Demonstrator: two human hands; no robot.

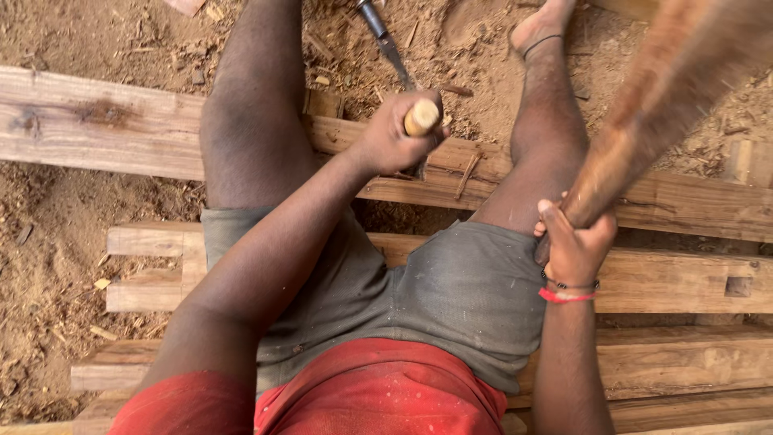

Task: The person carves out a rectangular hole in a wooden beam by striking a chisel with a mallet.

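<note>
Left hand [394, 137]: fist closed around a chisel's wooden handle [421, 118], upright on the plank [121, 129].
Right hand [573, 242]: gripping a raised, motion-blurred wooden mallet [652, 113].
Ground: a second chisel [386, 40] lies in sawdust between the legs.

Left hand [394, 133] fisted low; right hand [573, 246] clenched, raised.

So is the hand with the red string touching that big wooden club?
Touching. The head view shows the right hand wrapped around the narrow end of the wooden club, fingers closed on it with no gap.
</note>
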